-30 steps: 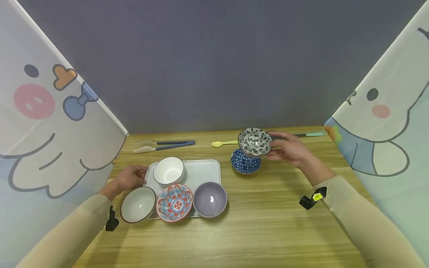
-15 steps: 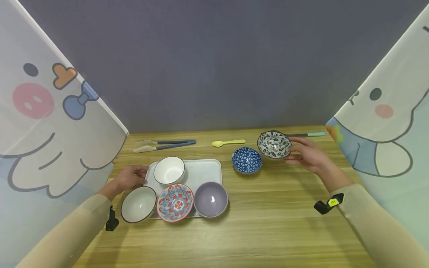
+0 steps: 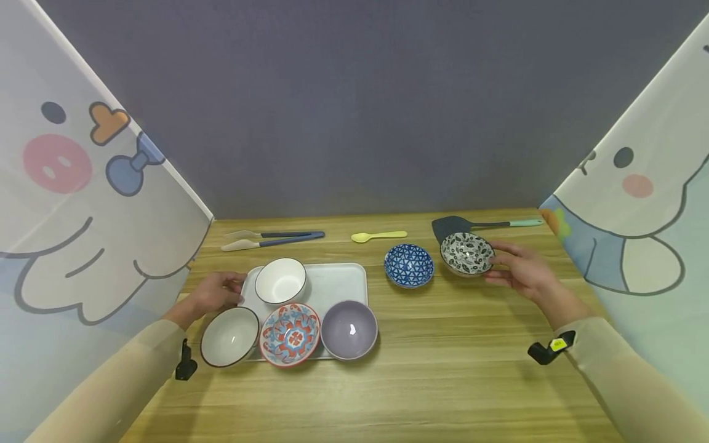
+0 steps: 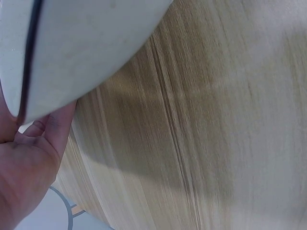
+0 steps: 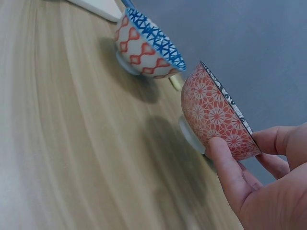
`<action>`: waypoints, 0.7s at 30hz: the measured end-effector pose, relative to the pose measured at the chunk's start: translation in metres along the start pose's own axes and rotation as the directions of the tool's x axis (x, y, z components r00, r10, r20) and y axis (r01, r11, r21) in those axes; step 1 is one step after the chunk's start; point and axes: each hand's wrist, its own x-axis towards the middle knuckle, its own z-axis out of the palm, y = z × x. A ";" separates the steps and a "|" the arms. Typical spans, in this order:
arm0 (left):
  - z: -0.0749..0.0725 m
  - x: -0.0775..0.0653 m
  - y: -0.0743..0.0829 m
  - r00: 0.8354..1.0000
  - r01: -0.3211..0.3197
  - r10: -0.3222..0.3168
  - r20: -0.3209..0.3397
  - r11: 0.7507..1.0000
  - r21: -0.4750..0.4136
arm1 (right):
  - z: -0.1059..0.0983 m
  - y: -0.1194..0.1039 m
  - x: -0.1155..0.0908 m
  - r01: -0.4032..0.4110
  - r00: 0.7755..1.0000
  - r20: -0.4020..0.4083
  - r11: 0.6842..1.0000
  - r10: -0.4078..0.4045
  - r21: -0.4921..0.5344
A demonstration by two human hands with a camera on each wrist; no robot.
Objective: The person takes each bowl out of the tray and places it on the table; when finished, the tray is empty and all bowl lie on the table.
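In the head view my right hand [image 3: 523, 271] pinches the rim and side of a small bowl [image 3: 467, 253] with black leaf patterns inside. The right wrist view shows its outside in red with white flowers [image 5: 213, 112], slightly tilted over its shadow. Left of it stands a blue triangle-patterned bowl [image 3: 408, 266]. My left hand [image 3: 218, 292] grips the left edge of a white tray [image 3: 335, 280]; a white bowl hides part of this hand in the left wrist view. On the tray are a white bowl [image 3: 280, 281], a red-and-blue flowered bowl [image 3: 290, 335] and a purple bowl [image 3: 349, 330].
Another white bowl [image 3: 229, 337] with a dark rim overlaps the tray's front left corner. Along the back lie tongs [image 3: 277, 239], a yellow spoon [image 3: 379, 235] and a dark spatula [image 3: 487, 225] with a mint handle. A grey wall and printed side panels enclose the wooden table [image 3: 443, 369].
My right hand has carried the leaf-patterned bowl rightward, away from over the blue bowl, then closer to me and lower, uncovering the spatula's head. The left hand has stayed at the tray.
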 end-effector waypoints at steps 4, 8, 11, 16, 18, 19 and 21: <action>0.000 0.000 0.001 1.000 0.002 -0.002 -0.002 1.000 -0.006 | -0.003 0.010 0.003 -0.002 1.000 0.014 1.000 0.001 0.015; 0.001 -0.001 0.002 1.000 0.015 -0.015 -0.006 1.000 0.004 | -0.004 0.017 0.005 -0.016 1.000 0.014 0.999 0.015 0.035; 0.000 -0.001 0.003 1.000 0.011 -0.011 -0.006 1.000 0.018 | -0.005 0.021 0.007 -0.026 1.000 0.012 0.999 0.026 0.033; 0.001 -0.001 0.003 1.000 -0.001 0.001 -0.006 1.000 0.021 | -0.005 0.024 0.008 -0.042 0.999 -0.007 0.999 0.042 -0.005; 0.001 -0.002 0.003 1.000 -0.003 0.003 -0.005 1.000 0.019 | -0.005 0.026 0.009 -0.051 0.999 -0.013 0.999 0.051 -0.016; 0.001 -0.002 0.004 1.000 -0.001 0.002 -0.005 1.000 0.016 | -0.005 0.026 0.009 -0.053 0.999 -0.012 0.998 0.052 -0.021; 0.001 -0.003 0.004 1.000 0.000 0.000 -0.005 1.000 0.010 | -0.005 0.028 0.008 -0.058 0.998 -0.008 0.998 0.058 -0.021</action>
